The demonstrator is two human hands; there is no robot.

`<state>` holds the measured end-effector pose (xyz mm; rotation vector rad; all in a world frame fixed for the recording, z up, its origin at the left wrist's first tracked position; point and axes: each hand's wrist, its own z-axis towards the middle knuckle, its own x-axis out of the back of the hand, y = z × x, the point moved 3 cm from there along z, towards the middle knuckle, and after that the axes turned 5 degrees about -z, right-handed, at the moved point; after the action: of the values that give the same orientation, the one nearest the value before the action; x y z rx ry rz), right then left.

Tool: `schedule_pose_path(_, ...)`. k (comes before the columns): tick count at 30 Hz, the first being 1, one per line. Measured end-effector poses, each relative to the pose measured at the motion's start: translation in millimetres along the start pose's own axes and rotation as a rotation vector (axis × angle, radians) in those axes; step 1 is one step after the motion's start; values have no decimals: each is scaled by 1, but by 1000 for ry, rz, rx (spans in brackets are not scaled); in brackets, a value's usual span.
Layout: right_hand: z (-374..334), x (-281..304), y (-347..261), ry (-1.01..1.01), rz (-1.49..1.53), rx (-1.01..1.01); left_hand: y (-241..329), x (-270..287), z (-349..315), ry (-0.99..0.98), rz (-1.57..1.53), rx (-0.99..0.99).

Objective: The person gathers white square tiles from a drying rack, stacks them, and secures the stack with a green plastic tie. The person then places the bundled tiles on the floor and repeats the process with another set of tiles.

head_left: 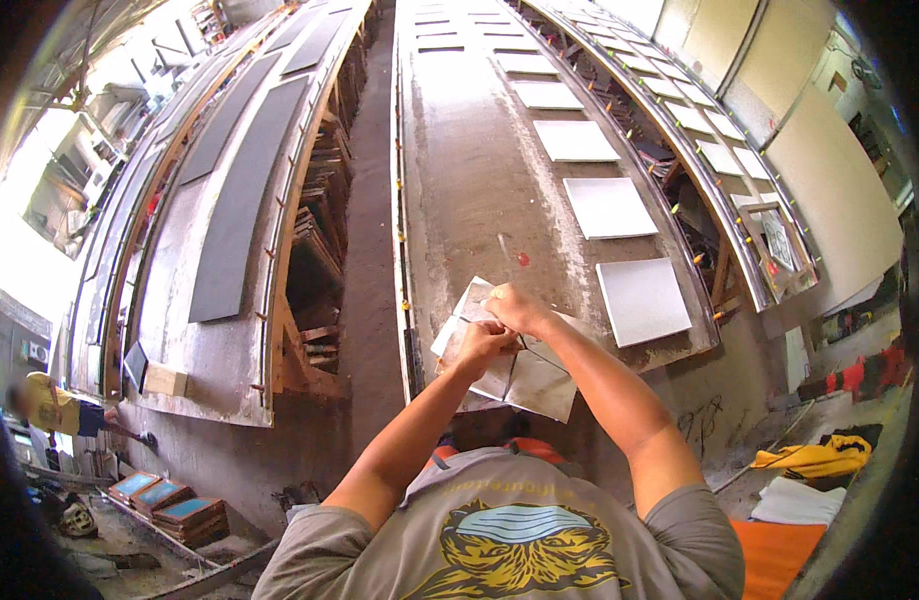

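Note:
A flat, pale, squarish bundle (545, 385) with stained faces lies at the near end of the middle table. Dark cord (512, 374) crosses it in several directions, and the lines meet under my fingers. My left hand (483, 346) is closed, its fingers pinched on the cord near the bundle's middle. Just beyond it, my right hand (517, 308) bends over the bundle with its fingers curled together at the cord. The two hands nearly touch. They hide the crossing point and the cord's ends.
White square sheets (644, 302) line the right side of the long middle table (470, 180). A small red spot (523, 259) shows beyond my hands. Dark panels (242, 215) cover the left table. A person (65, 408) in yellow is at far left; framed screens (190, 515) lie below.

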<state>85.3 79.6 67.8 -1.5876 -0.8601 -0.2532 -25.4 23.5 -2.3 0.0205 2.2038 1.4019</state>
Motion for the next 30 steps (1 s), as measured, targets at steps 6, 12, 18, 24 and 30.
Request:
schedule_pose_path(6,15,9,16,-131,121,-198,0,-8,-3,-54,147,-84)
schedule_pose_path(12,26,5,-2,-81,-327,12,11,-13,-16,-36,293,-151)
schedule_pose_path(18,25,-8,3,-162,115,40,1,-8,-7,44,209,-30)
schedule_pose_path(24,-32,4,44,159,199,182,-7,-9,1,38,78,-11)
schedule_pose_path(30,-91,8,37,360,-433,57,1,-9,-7,-13,145,-56)
